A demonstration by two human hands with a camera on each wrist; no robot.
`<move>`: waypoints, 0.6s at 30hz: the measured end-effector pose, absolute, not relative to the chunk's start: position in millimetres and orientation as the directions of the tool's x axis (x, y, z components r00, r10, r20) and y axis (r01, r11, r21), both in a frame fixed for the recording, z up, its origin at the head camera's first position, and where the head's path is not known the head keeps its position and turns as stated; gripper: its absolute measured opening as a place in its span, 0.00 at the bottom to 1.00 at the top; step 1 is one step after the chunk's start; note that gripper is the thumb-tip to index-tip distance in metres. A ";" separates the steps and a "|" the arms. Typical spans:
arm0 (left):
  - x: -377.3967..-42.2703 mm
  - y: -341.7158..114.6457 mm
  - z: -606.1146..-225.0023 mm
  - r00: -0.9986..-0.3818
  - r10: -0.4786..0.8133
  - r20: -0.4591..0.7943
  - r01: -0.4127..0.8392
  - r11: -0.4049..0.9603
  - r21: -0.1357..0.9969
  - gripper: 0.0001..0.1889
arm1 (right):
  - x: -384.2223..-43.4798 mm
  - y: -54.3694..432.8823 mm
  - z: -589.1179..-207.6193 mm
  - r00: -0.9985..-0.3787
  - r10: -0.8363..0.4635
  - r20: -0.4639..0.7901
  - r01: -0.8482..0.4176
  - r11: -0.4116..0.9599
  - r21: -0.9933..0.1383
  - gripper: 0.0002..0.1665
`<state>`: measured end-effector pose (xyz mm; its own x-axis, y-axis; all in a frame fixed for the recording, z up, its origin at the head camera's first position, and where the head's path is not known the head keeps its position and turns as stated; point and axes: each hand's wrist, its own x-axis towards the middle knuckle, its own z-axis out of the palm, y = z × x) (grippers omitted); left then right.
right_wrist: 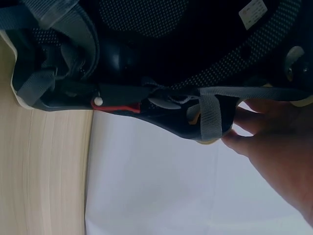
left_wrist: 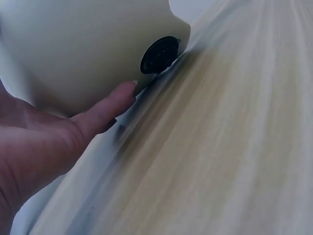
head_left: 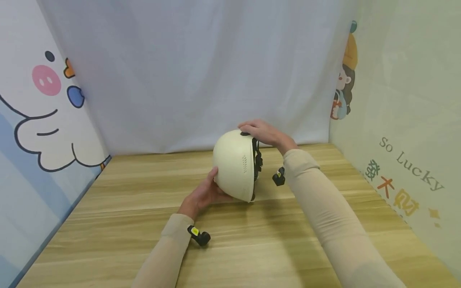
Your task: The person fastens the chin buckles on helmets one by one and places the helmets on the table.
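Observation:
A cream helmet is tipped on its side over the wooden table, its opening turned to the right. From the lower left, my left hand holds the shell, thumb on its side and fingers under it. My right hand grips the upper edge beside a black round fitting. Another black round fitting shows low on the shell in the left wrist view, ahead of the fingertip. The right wrist view looks into the dark lining, with grey straps and a red tab along the rim.
The wooden table runs back to a pale hanging curtain. Printed panels stand on both sides, a cartoon one at left and one with lettering at right. A small black camera sits at the left wrist.

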<state>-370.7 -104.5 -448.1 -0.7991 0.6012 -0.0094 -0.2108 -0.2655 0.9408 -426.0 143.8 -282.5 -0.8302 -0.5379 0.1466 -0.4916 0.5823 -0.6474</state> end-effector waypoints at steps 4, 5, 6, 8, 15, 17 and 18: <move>-371.0 -108.4 -447.9 -0.819 0.573 -0.008 -0.174 -0.234 0.956 0.42 | -425.8 141.3 -283.5 -0.828 -0.542 0.143 -0.494 0.584 -0.644 0.34; -371.0 -109.4 -447.7 -0.825 0.565 -0.009 -0.164 -0.224 0.961 0.42 | -425.8 140.9 -283.9 -0.828 -0.542 0.142 -0.493 0.584 -0.645 0.34; -370.9 -110.3 -447.6 -0.831 0.556 -0.015 -0.160 -0.213 0.964 0.42 | -424.8 140.6 -284.0 -0.827 -0.544 0.144 -0.493 0.579 -0.650 0.34; -370.8 -111.1 -446.9 -0.836 0.548 -0.020 -0.152 -0.196 0.969 0.43 | -423.5 140.3 -284.6 -0.830 -0.540 0.142 -0.488 0.577 -0.655 0.33; -371.7 -112.2 -444.8 -0.858 0.512 -0.041 -0.149 -0.171 0.974 0.44 | -419.9 140.3 -282.1 -0.847 -0.523 0.091 -0.450 0.616 -0.647 0.37; -371.9 -112.3 -443.4 -0.861 0.507 -0.039 -0.143 -0.168 0.975 0.45 | -418.6 140.2 -279.3 -0.851 -0.520 0.070 -0.434 0.622 -0.652 0.39; -371.9 -112.1 -442.5 -0.863 0.504 -0.038 -0.139 -0.164 0.977 0.45 | -418.2 140.2 -278.0 -0.854 -0.517 0.061 -0.424 0.625 -0.656 0.39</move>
